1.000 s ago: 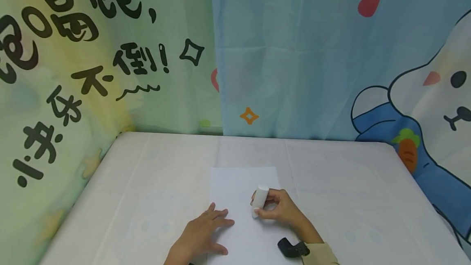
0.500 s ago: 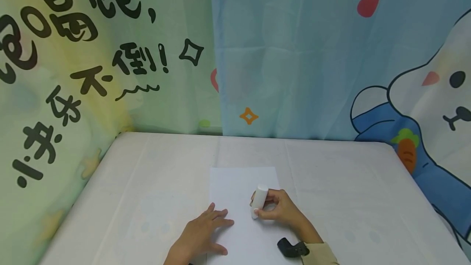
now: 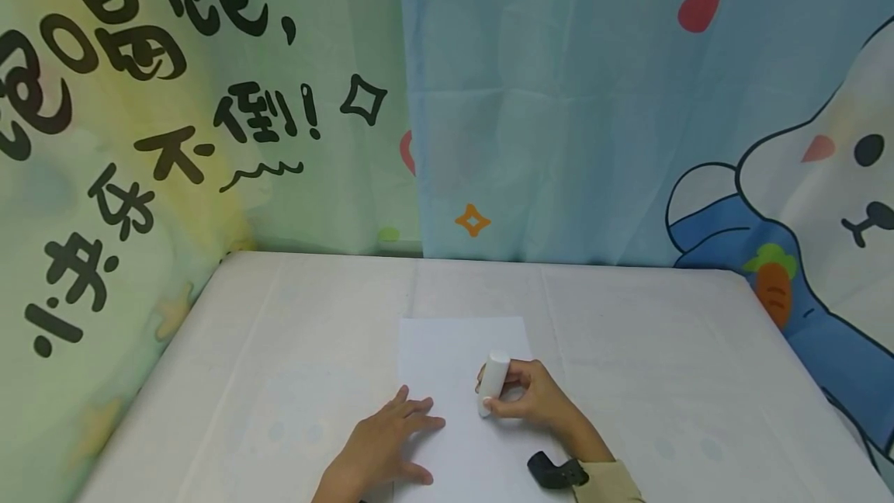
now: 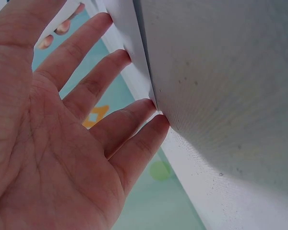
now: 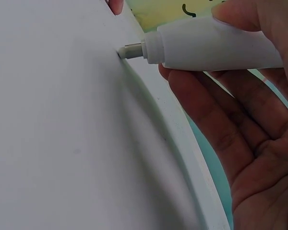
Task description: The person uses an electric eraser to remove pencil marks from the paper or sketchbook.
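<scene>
A sheet of white paper (image 3: 447,348) lies on the white-covered table. My right hand (image 3: 527,394) grips a thick white electric eraser (image 3: 493,379), thumb on one side and fingers on the other. In the right wrist view the electric eraser (image 5: 206,45) has a stepped collar and a narrow greyish tip, which meets the paper (image 5: 53,124) beside a small dark mark. My left hand (image 3: 391,441) rests with fingers spread over the paper's left edge. In the left wrist view the fingertips of the left hand (image 4: 81,129) touch along that edge.
White cloth covers the table (image 3: 293,332). Behind it hang a green printed curtain (image 3: 335,200) and a blue one (image 3: 559,138). A black wrist strap part (image 3: 555,472) sits by the right sleeve (image 3: 608,481), low over the paper.
</scene>
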The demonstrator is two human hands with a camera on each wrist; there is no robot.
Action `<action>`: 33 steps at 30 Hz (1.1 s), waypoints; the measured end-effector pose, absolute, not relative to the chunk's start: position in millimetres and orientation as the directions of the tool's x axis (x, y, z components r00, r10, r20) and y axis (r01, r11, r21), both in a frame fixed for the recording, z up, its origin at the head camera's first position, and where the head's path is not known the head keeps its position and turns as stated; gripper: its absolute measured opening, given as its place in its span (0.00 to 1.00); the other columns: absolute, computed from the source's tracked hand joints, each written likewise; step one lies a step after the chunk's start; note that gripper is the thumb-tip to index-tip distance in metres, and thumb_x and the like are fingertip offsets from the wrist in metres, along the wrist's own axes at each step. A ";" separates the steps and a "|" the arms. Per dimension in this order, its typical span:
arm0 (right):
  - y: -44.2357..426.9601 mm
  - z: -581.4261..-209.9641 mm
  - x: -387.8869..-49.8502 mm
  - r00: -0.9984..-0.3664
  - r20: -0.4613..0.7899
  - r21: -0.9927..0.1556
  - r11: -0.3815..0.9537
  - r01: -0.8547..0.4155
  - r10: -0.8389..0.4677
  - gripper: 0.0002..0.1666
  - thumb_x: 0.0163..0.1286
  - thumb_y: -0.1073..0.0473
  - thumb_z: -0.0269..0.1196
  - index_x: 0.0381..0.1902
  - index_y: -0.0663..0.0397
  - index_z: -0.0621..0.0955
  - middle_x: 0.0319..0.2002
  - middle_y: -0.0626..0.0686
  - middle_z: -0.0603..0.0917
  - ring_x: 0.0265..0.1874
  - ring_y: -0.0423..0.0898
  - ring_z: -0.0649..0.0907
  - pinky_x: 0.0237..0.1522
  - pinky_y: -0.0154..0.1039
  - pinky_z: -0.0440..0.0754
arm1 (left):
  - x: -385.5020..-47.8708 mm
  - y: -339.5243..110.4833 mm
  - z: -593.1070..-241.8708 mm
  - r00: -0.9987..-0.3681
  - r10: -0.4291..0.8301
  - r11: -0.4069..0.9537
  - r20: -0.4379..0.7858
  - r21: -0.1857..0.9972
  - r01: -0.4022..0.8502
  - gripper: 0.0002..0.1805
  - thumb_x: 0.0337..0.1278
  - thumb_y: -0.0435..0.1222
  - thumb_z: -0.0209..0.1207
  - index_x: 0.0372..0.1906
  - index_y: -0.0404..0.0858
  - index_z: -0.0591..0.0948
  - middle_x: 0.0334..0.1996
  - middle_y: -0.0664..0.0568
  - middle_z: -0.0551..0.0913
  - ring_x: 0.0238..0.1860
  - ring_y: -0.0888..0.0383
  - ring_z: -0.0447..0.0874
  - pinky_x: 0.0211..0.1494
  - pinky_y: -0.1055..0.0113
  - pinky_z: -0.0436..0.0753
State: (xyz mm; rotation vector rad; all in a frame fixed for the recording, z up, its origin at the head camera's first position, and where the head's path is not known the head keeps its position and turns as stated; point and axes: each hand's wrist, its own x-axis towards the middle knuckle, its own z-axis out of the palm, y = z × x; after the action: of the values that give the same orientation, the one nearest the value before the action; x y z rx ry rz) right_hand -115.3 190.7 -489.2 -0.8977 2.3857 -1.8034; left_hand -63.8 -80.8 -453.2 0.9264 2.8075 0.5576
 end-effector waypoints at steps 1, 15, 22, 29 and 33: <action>190.8 -489.3 -115.4 -0.833 0.319 -0.888 0.165 -0.430 -0.453 0.15 0.51 0.71 0.71 0.39 0.65 0.83 0.35 0.60 0.88 0.36 0.38 0.86 0.43 0.33 0.82 | -64.0 -80.9 -453.5 -0.802 0.597 0.742 -0.009 0.385 0.549 0.36 0.30 0.52 0.76 0.55 0.50 0.82 0.62 0.51 0.79 0.66 0.39 0.70 0.47 0.47 0.85; 189.1 -488.6 -115.7 -0.811 0.336 -0.885 0.133 -0.445 -0.479 0.14 0.51 0.72 0.71 0.38 0.65 0.83 0.33 0.60 0.87 0.34 0.37 0.86 0.41 0.34 0.83 | -64.1 -82.9 -456.0 -0.799 0.601 0.737 -0.002 0.389 0.553 0.36 0.30 0.52 0.75 0.55 0.50 0.82 0.62 0.51 0.78 0.66 0.39 0.70 0.47 0.47 0.85; 193.2 -487.9 -115.1 -0.819 0.335 -0.883 0.147 -0.445 -0.466 0.15 0.50 0.73 0.71 0.38 0.66 0.83 0.33 0.59 0.88 0.34 0.37 0.86 0.41 0.32 0.83 | -63.3 -80.7 -455.5 -0.799 0.602 0.732 0.002 0.399 0.552 0.36 0.32 0.52 0.75 0.56 0.50 0.82 0.62 0.52 0.78 0.67 0.40 0.70 0.49 0.47 0.84; 191.9 -489.6 -116.5 -0.802 0.340 -0.885 0.121 -0.450 -0.492 0.15 0.51 0.73 0.71 0.38 0.66 0.83 0.33 0.59 0.87 0.33 0.37 0.86 0.40 0.33 0.83 | -63.6 -81.8 -453.5 -0.807 0.591 0.750 -0.014 0.378 0.543 0.36 0.31 0.53 0.75 0.55 0.51 0.82 0.62 0.52 0.78 0.67 0.40 0.70 0.49 0.48 0.84; 191.6 -489.9 -116.4 -0.796 0.340 -0.888 0.107 -0.447 -0.501 0.15 0.51 0.73 0.70 0.38 0.66 0.82 0.33 0.59 0.87 0.33 0.36 0.86 0.39 0.33 0.83 | -64.0 -81.6 -453.0 -0.807 0.590 0.751 -0.018 0.379 0.541 0.36 0.31 0.52 0.75 0.55 0.51 0.82 0.62 0.52 0.78 0.67 0.40 0.70 0.50 0.48 0.84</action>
State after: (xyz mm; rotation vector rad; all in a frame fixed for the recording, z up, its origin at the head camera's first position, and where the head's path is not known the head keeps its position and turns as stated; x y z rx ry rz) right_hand -116.4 191.6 -489.9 -0.9860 2.3026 -1.8190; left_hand -64.0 -81.6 -453.0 0.9128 2.8101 0.5451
